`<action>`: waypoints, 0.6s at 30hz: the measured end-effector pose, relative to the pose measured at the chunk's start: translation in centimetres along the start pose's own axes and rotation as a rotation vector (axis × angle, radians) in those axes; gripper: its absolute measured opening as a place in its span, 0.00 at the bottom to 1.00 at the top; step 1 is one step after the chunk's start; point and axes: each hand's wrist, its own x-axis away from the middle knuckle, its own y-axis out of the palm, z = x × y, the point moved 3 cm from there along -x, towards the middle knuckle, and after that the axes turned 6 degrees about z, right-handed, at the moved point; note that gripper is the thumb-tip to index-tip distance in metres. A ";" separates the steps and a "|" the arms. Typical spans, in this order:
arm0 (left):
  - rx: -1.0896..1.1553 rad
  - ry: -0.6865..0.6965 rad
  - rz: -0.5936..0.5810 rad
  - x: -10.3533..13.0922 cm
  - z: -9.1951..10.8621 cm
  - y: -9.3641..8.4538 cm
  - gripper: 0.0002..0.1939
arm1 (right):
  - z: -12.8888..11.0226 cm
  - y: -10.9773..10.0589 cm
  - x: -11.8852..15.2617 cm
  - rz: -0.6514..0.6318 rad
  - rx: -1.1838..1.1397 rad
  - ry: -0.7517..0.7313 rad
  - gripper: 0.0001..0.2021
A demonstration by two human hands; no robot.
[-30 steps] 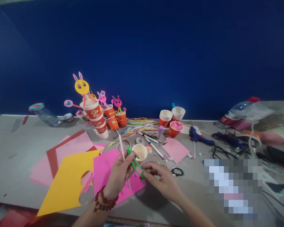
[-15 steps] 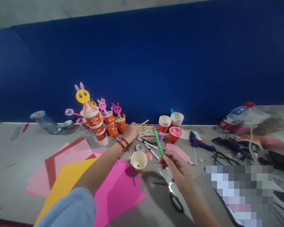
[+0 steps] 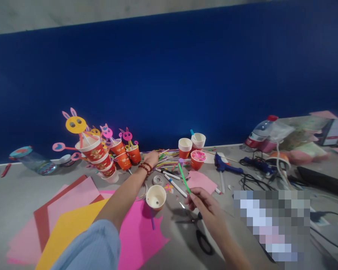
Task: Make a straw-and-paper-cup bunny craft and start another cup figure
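My left hand (image 3: 152,159) reaches to the pile of colored straws (image 3: 169,161) near the wall; its fingertips are hard to make out, and a pale straw shows beside them. A green straw (image 3: 183,178) is pinched in my right hand (image 3: 201,202), pointing up and away. Between my arms stands a white-lined paper cup (image 3: 156,197) with a dark spot inside its bottom. A purple straw (image 3: 152,221) lies below the cup. Scissors (image 3: 204,242) rest partly under my right hand. A tape roll (image 3: 158,180) sits behind the cup.
Decorated cups with rabbit faces (image 3: 97,153) stand at left, near a jar (image 3: 36,161). Colored paper sheets (image 3: 70,225) lie front left. Stacked cups (image 3: 185,147), a cup of pink pieces (image 3: 198,159), a blue glue gun (image 3: 227,167), cables and a bottle (image 3: 259,135) are at right.
The view has shifted, so most things on the table appear further left. My left hand remains at the straws, and my right hand still holds the green straw.
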 end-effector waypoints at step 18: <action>0.593 0.248 -0.199 20.1 0.9 -3.7 0.07 | -0.6 5.4 3.6 -0.111 -0.454 0.304 0.15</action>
